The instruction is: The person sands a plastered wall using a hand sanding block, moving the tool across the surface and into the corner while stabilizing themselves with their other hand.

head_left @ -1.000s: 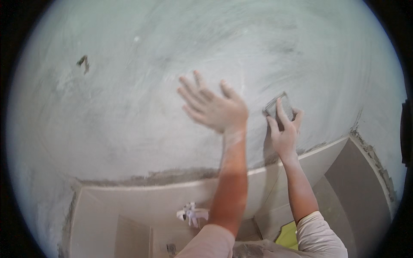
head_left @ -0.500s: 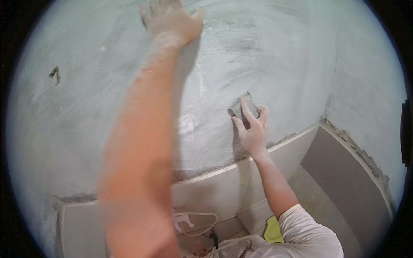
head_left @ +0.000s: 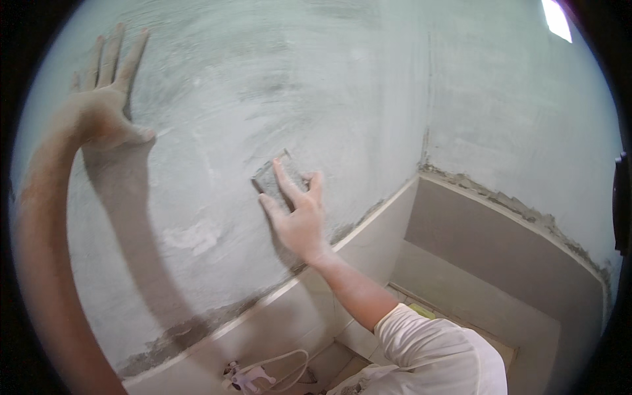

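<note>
My right hand [head_left: 299,217] grips a thin rectangular sanding block [head_left: 268,176] with a dark edge, pressed against the grey plastered wall [head_left: 217,131]. One finger stretches over the block's face; the thumb and other fingers hold its sides. The face turned to the wall is hidden. Up at the left, my left hand [head_left: 108,99] rests on the same wall with its fingers spread and nothing in it. Pale dust coats both hands. Curved dark scuff marks cover the plaster above the block, and a whitish patch [head_left: 194,237] lies below it.
A pale tile ledge [head_left: 355,240] runs along the wall's lower edge, with rough mortar [head_left: 520,205] above the tiles around the corner. Below stand a pinkish-white fitting with a hose [head_left: 250,378] and a yellow-green object [head_left: 421,311]. A bright opening [head_left: 557,21] shows at top right.
The view has swung right and tilted, so both hands appear farther left. My left hand's spread fingers now show fully. The sanding block stays in my right hand against the wall.
</note>
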Tool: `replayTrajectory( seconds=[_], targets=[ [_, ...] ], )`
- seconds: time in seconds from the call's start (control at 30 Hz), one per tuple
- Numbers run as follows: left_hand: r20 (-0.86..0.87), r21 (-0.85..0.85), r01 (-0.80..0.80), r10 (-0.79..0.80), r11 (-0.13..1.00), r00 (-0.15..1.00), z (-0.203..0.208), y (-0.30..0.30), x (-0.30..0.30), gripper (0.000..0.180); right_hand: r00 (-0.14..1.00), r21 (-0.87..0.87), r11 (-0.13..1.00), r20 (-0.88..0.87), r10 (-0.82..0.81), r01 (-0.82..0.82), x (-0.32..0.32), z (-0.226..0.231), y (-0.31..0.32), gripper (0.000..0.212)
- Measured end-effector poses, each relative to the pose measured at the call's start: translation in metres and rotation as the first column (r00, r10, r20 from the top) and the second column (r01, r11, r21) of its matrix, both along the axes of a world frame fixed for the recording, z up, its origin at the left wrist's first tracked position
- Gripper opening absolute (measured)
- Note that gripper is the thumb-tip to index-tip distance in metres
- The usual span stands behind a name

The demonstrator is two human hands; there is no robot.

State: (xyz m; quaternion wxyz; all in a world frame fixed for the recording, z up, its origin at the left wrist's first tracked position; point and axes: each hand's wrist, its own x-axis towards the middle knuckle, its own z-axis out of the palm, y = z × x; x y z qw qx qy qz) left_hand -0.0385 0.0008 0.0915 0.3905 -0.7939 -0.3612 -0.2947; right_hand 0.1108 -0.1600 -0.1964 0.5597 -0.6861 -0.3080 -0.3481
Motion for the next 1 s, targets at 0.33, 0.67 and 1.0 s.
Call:
replayTrajectory(
  seconds=[0.33, 0.67, 1.0],
  targets=[
    [-0.002, 0.086, -0.154, 0.155, 0.984, 0.988, 0.0, -0.014, 0.004, 0.151, 0.988, -0.094, 0.992, 0.118, 0.099, -0.089, 0.016, 0.0, -0.004, 0.061],
    [0.053, 0.101, 0.054, -0.06, 0.993, 0.997, -0.003, 0.01, -0.006, 0.155, 0.962, -0.158, 0.985, 0.25, 0.109, -0.07, 0.012, 0.02, 0.016, 0.055],
    [0.079, 0.154, 0.293, -0.308, 0.944, 0.948, -0.009, 0.023, -0.013, 0.152, 0.929, -0.159, 0.987, 0.361, 0.086, -0.03, 0.003, 0.044, 0.018, 0.059]
  ],
)
